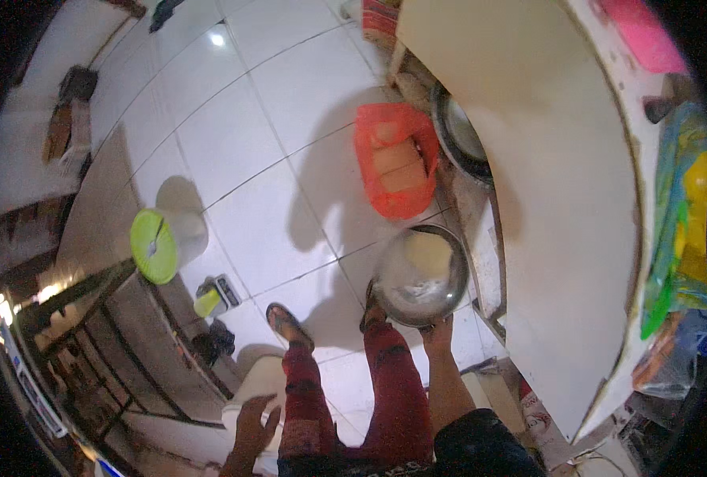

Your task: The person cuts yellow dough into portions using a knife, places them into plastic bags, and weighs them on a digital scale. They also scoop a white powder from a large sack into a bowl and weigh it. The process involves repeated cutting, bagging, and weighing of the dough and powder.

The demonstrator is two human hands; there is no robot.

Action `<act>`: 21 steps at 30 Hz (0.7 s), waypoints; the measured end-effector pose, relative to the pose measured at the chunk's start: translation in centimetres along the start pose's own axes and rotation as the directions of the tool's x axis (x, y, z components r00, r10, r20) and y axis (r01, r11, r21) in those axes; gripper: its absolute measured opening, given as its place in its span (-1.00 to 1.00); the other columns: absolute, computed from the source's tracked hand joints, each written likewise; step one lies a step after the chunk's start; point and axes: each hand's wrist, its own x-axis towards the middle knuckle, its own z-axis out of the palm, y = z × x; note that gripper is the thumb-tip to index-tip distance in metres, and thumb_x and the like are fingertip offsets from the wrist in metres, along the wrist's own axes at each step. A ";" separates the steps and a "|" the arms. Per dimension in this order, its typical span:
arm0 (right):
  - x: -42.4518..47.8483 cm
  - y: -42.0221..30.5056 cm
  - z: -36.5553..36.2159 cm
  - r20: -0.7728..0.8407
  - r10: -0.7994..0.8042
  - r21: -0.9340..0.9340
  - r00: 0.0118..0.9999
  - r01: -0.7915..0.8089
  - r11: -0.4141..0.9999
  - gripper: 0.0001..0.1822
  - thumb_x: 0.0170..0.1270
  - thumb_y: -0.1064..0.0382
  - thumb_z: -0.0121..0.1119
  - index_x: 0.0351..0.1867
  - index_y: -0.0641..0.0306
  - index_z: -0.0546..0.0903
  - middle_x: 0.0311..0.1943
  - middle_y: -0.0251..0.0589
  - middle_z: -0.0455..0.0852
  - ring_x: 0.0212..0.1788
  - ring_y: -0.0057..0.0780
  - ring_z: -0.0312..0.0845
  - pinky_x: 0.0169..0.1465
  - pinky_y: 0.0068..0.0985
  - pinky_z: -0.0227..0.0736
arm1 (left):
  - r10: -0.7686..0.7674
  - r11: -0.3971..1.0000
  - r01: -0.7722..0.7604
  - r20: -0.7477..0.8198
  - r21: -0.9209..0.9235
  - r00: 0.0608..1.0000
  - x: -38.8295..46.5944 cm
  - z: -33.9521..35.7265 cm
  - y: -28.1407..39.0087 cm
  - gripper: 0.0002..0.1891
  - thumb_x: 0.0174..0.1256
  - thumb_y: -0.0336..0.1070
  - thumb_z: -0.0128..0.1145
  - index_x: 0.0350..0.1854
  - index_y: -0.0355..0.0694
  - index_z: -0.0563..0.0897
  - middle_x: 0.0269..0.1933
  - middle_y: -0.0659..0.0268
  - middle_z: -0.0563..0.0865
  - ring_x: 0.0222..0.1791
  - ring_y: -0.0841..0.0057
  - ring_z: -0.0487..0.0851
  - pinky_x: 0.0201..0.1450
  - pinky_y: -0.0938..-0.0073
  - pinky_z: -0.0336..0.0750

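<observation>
My right hand (438, 329) grips the near rim of a round metal bowl (422, 298), held in front of my right leg. Something pale yellow, perhaps dough or a reflection, shows in the bowl; I cannot tell which. My left hand (257, 420) hangs beside my left leg with fingers apart and nothing in it, over a pale container (261, 381). A red plastic bag (398, 200) with box-like items inside lies on the tiled floor just beyond the bowl.
A bucket with a lime-green lid (153, 245) stands at the left, near a dark rack (115, 364). A pale slab or counter (562, 208) fills the right, with a dark-rimmed basin (460, 134) partly under it. Colourful plastic packaging (687, 220) lies at the far right.
</observation>
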 end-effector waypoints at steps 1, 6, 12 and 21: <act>-3.2 -0.7 1.5 0.027 0.010 -0.119 1.000 -0.007 0.993 -0.36 0.22 0.30 0.12 0.33 0.05 0.16 0.07 -0.09 0.50 0.01 -0.13 0.51 -0.09 -0.23 0.56 | 0.073 0.995 -0.069 -0.064 0.065 0.995 -0.3 -0.6 0.5 -0.70 0.19 -0.29 0.20 -0.04 -0.26 0.59 -0.14 0.07 0.64 0.03 0.10 0.53 0.11 0.21 0.38; -16.1 -3.4 12.0 0.387 0.036 -0.529 0.921 0.190 0.827 -0.40 0.18 0.41 0.04 0.30 0.16 0.21 0.04 -0.08 0.53 -0.03 -0.25 0.56 -0.08 -0.31 0.59 | 0.440 0.883 -0.352 -0.289 0.309 0.850 -0.1 -6.9 4.1 -0.58 0.13 -0.26 0.24 0.06 -0.18 0.54 0.07 0.09 0.54 0.15 0.09 0.42 0.20 0.11 0.33; -31.1 -4.0 21.9 0.670 0.147 -0.653 0.728 0.484 0.582 -0.48 0.32 0.20 0.04 0.27 0.27 0.26 0.01 -0.08 0.52 -0.06 -0.36 0.51 -0.14 -0.44 0.54 | 0.426 0.881 -0.289 -0.362 0.374 0.829 -6.9 -15.7 6.2 -0.12 -0.08 0.11 0.34 0.37 0.01 0.29 0.43 0.09 0.16 0.39 -0.14 0.11 0.34 -0.24 0.04; -48.9 4.6 32.3 0.856 0.258 -0.517 0.448 0.747 0.419 -0.46 0.23 0.17 0.05 0.22 0.35 0.33 0.00 -0.17 0.54 -0.04 -0.42 0.48 -0.07 -0.45 0.47 | 0.283 0.911 0.075 -0.746 0.405 0.603 -18.3 -23.2 -5.1 -0.52 0.18 -0.28 -0.02 0.23 0.03 0.48 0.37 0.25 0.35 0.36 0.15 0.27 0.39 -0.18 -0.03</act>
